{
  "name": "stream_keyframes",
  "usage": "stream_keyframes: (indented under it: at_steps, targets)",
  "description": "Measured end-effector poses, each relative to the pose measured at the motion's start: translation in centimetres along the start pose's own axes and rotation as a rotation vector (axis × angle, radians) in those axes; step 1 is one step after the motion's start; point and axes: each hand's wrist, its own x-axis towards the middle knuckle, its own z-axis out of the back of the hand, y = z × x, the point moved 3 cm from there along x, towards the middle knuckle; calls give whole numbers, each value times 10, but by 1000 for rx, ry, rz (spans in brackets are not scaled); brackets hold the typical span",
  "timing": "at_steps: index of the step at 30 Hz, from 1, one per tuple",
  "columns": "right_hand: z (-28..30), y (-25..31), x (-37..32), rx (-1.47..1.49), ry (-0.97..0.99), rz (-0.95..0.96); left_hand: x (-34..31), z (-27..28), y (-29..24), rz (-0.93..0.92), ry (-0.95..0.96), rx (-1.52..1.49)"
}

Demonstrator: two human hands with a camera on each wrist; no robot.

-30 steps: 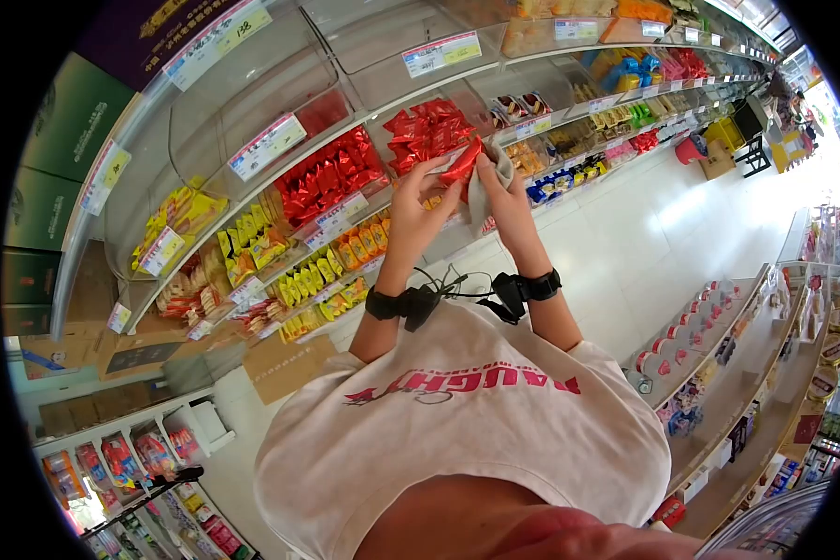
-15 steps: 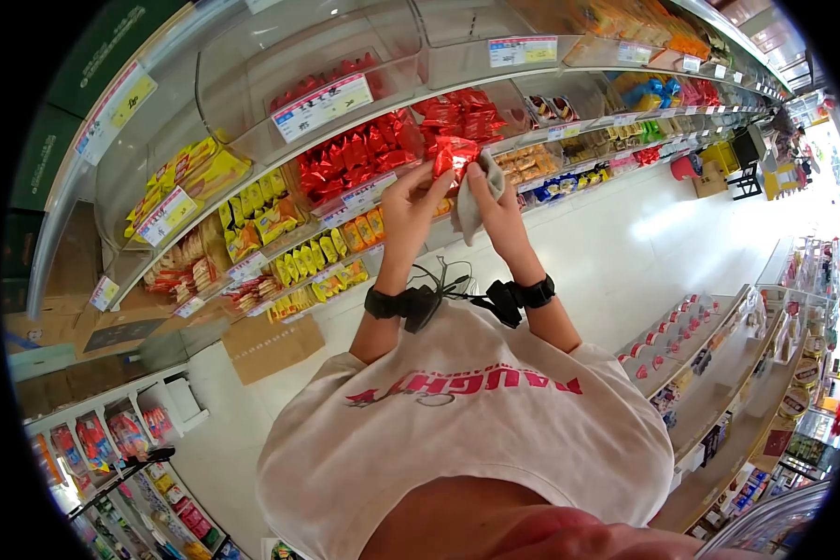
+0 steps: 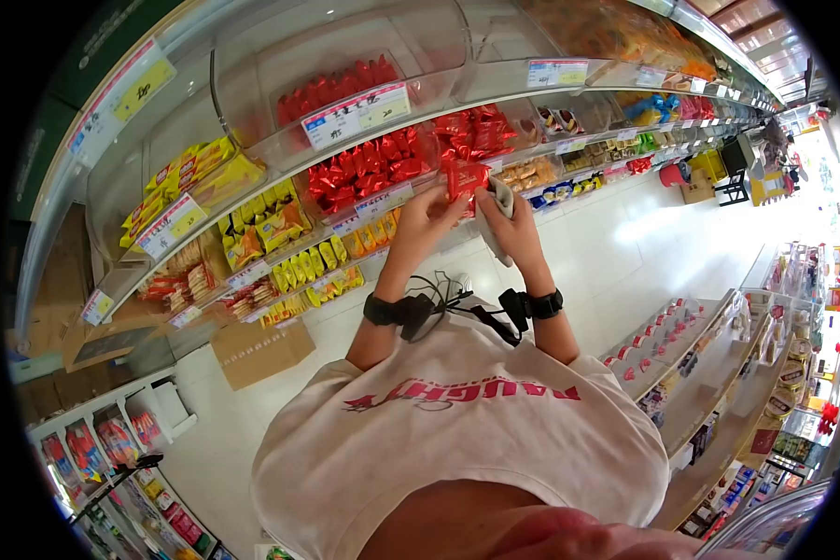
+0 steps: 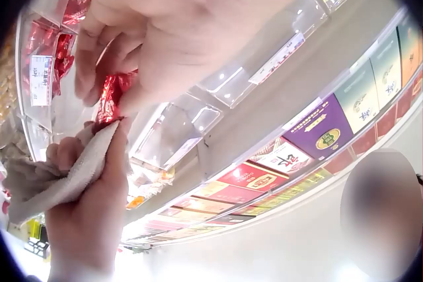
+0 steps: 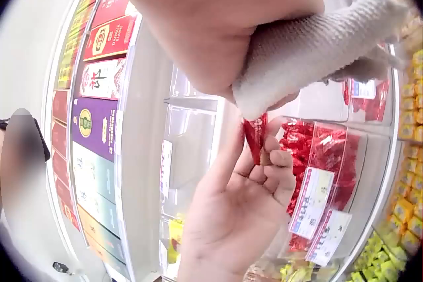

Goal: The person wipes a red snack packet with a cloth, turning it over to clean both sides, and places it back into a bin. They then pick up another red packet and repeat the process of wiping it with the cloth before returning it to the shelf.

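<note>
A small red wrapped snack packet (image 3: 466,179) is held up between both hands in front of the shelf bins. My left hand (image 3: 424,222) pinches its left side between thumb and fingers; in the left wrist view the shiny wrapper (image 4: 108,101) shows below those fingers. My right hand (image 3: 517,233) grips a folded grey cloth (image 3: 493,235), its thumb at the packet's right edge. In the right wrist view the cloth (image 5: 310,50) sticks out of the right hand, and the packet's red corner (image 5: 254,140) shows between the hands.
Clear bins of red packets (image 3: 369,170) line the shelf just beyond the hands. Yellow snack packets (image 3: 191,177) fill bins to the left, and price tags (image 3: 357,114) front the shelves. A cardboard box (image 3: 263,353) lies on the floor; another shelf unit (image 3: 695,373) stands at right.
The packet has turned from an edge-on tilt to show its printed face. Both hands have come slightly lower in the head view, and the shelves have shifted right. The cloth stays in the right hand.
</note>
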Motion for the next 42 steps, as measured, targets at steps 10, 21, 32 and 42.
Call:
stream_keyframes:
  at_steps: [10,21,32,42]
  targets:
    - [41,-29,48,276,42,-31,53,-39,-12,0,-25,99]
    - [81,-68,104,182,149,127,104,-73,3,173,23,180]
    - [93,-146,175,419,-7,-35,73,-41,-22,97,-92,212]
    - [112,-113,131,583,10,-148,27,18,-41,-12,-377,265]
